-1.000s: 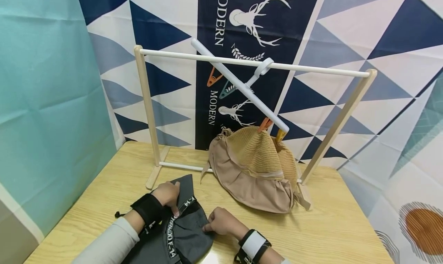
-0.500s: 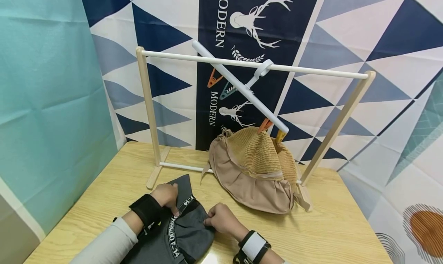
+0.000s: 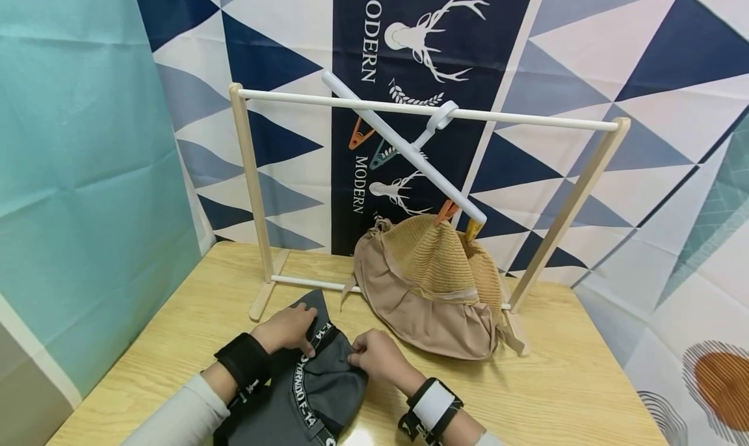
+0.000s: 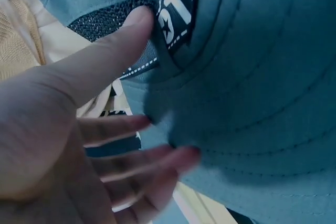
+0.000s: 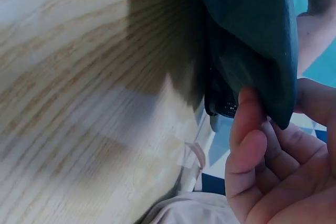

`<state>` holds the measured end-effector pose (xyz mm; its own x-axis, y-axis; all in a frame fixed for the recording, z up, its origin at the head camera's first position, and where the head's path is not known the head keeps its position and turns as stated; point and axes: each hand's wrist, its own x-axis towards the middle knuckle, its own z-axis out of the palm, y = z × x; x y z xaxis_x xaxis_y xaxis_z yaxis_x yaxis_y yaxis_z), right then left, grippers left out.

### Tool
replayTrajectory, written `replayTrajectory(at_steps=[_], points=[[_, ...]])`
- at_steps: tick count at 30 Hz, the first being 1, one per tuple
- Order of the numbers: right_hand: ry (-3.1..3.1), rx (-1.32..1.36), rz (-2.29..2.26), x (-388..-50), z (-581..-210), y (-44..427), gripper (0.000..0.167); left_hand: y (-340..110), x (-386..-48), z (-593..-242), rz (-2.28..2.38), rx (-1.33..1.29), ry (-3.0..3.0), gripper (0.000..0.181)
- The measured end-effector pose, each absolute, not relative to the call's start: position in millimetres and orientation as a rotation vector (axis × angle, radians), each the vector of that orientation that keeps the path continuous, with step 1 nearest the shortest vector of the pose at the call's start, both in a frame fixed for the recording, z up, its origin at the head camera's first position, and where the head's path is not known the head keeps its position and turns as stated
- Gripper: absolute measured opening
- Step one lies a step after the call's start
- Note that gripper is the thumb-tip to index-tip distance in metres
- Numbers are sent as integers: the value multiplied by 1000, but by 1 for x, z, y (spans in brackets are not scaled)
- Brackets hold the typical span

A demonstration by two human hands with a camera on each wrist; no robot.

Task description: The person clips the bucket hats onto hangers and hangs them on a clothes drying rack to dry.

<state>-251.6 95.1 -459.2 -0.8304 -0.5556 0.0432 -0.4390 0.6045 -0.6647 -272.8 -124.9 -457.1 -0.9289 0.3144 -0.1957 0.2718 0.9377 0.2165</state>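
A dark grey sun hat (image 3: pixel 336 394) with a black lettered band (image 3: pixel 303 394) is held low over the wooden table's front. My left hand (image 3: pixel 285 329) lies at its brim. In the left wrist view the thumb (image 4: pixel 118 48) touches the band's edge, while the loosely spread, blurred fingers (image 4: pixel 142 166) are at the stitched brim (image 4: pixel 252 124). My right hand (image 3: pixel 381 356) pinches the crown's cloth between thumb and fingers; the right wrist view shows the pinched fold (image 5: pixel 273 87). Behind the hands, a beige hat (image 3: pixel 421 322) hangs tilted, its brim close to the tabletop.
The wooden rack (image 3: pixel 591 173) carries a white top rail (image 3: pixel 526 116). A slanting pale hanger (image 3: pixel 404 145) hooks over it, with orange (image 3: pixel 446 212) and yellow clips (image 3: pixel 473 230) on the beige hat. Orange (image 3: pixel 358 136) and teal clips (image 3: pixel 380 155) hang at its upper end.
Both hands and the dark hat have shifted slightly up and to the right. My right hand keeps its pinch on the crown. The rack and beige hat stay put.
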Motion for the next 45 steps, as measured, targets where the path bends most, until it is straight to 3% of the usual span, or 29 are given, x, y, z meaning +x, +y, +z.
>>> replayTrajectory(at_steps=[5,19,38,45], points=[[2689,-827,-1028,-252,-457,95,26,-124,-276,-458,469,518,2883,59],[2714,-815,-1050,-253,-450,95,10,-122,-278,-458,702,757,2863,43],[2741,-828,-1058,-255,-444,96,9,-124,-285,-458,1048,904,2613,33],[2702,-789,-1098,-255,-449,97,10,-127,-286,-465,1189,830,2601,14]])
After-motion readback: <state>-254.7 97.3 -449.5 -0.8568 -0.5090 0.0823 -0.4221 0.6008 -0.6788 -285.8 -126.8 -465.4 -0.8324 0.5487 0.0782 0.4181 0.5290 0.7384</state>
